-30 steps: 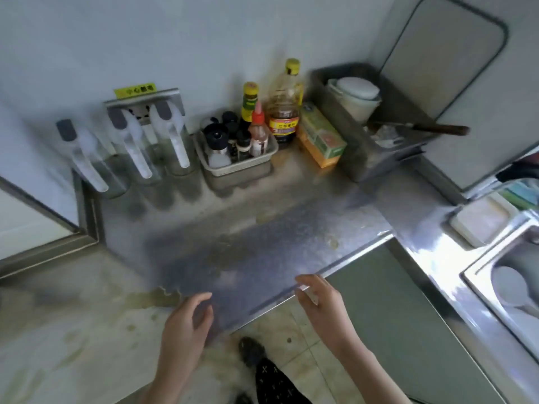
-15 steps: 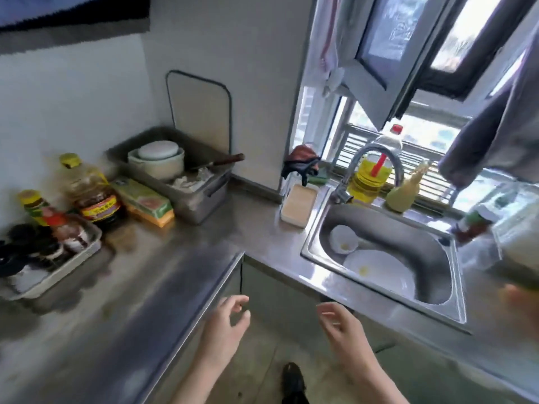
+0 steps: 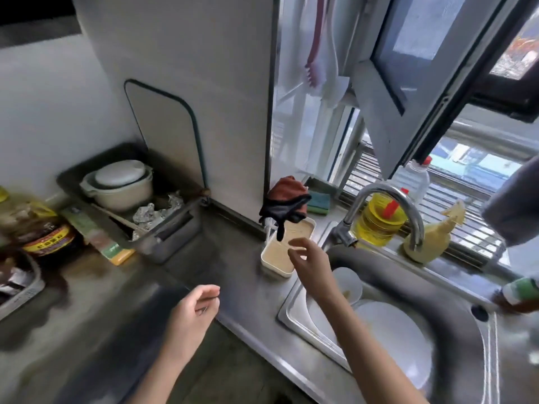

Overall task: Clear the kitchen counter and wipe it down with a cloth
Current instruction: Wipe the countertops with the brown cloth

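Note:
A red and black cloth [image 3: 287,204] lies bunched at the counter's back corner, draped over the far end of a white rectangular tray [image 3: 275,258]. My right hand [image 3: 310,262] is stretched out over that tray, fingers apart and empty, a short way in front of the cloth. My left hand [image 3: 195,313] hovers over the front edge of the steel counter [image 3: 239,284], fingers loosely curled, holding nothing.
A steel sink [image 3: 455,310] with white plates [image 3: 393,336] and a tap [image 3: 388,211] is at the right. A grey bin [image 3: 163,237] with a white pot [image 3: 119,183] and foil sits at the back. Oil bottles [image 3: 43,234], a green box [image 3: 96,237], a sponge [image 3: 319,202] and a yellow bottle [image 3: 379,223] stand around.
The view has swung right from the seasoning corner to the sink. My right hand has reached forward over the white tray, closer to the cloth; my left hand stays low at the counter edge.

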The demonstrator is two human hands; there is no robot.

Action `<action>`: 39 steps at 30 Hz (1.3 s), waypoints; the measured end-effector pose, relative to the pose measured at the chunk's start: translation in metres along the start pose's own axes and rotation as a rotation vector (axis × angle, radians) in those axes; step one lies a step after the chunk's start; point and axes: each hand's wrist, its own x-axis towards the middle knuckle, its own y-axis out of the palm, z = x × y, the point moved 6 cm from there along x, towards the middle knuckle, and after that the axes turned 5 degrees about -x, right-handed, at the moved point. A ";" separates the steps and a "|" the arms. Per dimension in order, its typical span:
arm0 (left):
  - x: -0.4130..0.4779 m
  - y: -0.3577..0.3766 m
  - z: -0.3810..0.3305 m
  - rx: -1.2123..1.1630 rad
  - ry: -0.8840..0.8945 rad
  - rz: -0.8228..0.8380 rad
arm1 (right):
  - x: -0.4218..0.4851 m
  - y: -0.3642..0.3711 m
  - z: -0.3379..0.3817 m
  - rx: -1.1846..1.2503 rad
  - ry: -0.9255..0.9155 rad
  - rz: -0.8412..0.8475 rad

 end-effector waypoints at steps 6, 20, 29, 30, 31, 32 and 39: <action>0.040 0.016 0.001 0.001 -0.074 0.018 | 0.060 -0.007 -0.008 0.238 0.230 -0.212; 0.138 0.038 -0.071 -0.116 0.061 0.190 | 0.070 -0.014 0.062 0.371 -0.037 -0.238; 0.104 0.052 -0.142 -0.411 0.155 0.482 | 0.013 -0.010 0.093 0.693 -0.135 0.075; 0.100 0.055 -0.143 -0.417 0.153 0.505 | 0.009 -0.012 0.091 0.703 -0.129 0.062; 0.096 0.057 -0.144 -0.413 0.157 0.511 | 0.005 -0.016 0.087 0.709 -0.117 0.024; 0.093 0.060 -0.145 -0.403 0.166 0.508 | 0.001 -0.021 0.082 0.706 -0.098 -0.036; 0.093 0.079 -0.108 -0.566 -0.120 0.327 | -0.051 -0.081 0.020 0.874 0.161 -0.518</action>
